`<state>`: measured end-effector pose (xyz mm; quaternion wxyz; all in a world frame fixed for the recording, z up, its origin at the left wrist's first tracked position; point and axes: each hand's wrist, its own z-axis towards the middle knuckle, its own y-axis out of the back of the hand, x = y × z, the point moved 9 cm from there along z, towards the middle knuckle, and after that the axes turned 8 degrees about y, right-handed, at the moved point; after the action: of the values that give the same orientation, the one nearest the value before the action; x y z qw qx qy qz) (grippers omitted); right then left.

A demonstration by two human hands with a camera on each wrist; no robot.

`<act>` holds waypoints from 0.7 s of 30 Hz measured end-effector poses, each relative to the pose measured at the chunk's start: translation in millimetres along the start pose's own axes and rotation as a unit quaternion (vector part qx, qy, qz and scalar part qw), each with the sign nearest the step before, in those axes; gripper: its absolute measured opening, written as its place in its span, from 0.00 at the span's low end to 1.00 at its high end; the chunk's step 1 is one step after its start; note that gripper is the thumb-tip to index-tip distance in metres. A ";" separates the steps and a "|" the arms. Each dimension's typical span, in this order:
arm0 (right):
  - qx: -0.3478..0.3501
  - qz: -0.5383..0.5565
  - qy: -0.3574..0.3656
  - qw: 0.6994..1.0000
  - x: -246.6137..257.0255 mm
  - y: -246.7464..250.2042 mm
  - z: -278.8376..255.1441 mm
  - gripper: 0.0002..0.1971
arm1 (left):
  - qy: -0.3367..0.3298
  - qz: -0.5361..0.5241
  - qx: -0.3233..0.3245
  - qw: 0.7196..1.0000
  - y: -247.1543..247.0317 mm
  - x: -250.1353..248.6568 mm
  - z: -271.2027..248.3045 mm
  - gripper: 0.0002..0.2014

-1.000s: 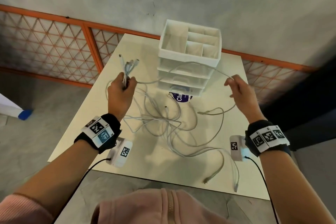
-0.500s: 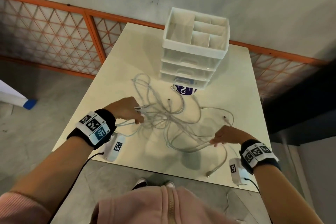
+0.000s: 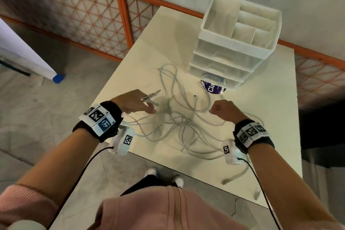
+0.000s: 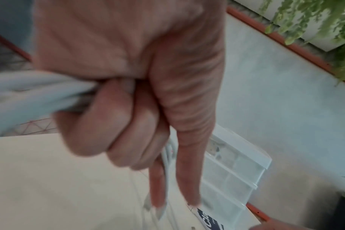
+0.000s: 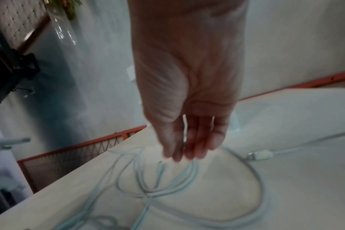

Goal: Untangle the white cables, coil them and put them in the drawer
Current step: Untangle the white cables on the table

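1. Left hand (image 3: 133,101): clenched round a bundle of white cables (image 3: 179,117), plug ends poking out past the knuckles, two fingers pointing down toward the table (image 3: 270,117).
2. Right hand (image 3: 223,108): holding nothing in the wrist view, fingers loosely bent and hanging just above the strands; looks like a fist from the head view, so best read as relaxed rather than gripping.
3. Cables: mostly sprawled in a loose knot across the table between the two hands, one loop reaching toward the drawer unit (image 3: 235,46), a couple of ends trailing near the front edge.
4. Drawers: apparently all closed; nothing coiled yet.
5. Probably best for this step: keep the gathered plugs firm, pick one strand close to the left fist and draw it out slowly, lifting rather than yanking, since a hard pull likely tightens the crossings.
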<state>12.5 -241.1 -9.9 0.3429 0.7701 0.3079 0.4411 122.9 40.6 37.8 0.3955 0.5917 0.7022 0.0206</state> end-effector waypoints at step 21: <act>-0.048 0.388 0.118 0.913 109.1 55.1 15.4 0.06 | -0.180 -0.158 -0.123 0.963 5.0 -49.7 -13.6 0.21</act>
<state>81.6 -192.0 79.4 0.1421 0.7541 0.0016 0.6412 118.5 5.9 76.0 0.5832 0.4143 0.6959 -0.0632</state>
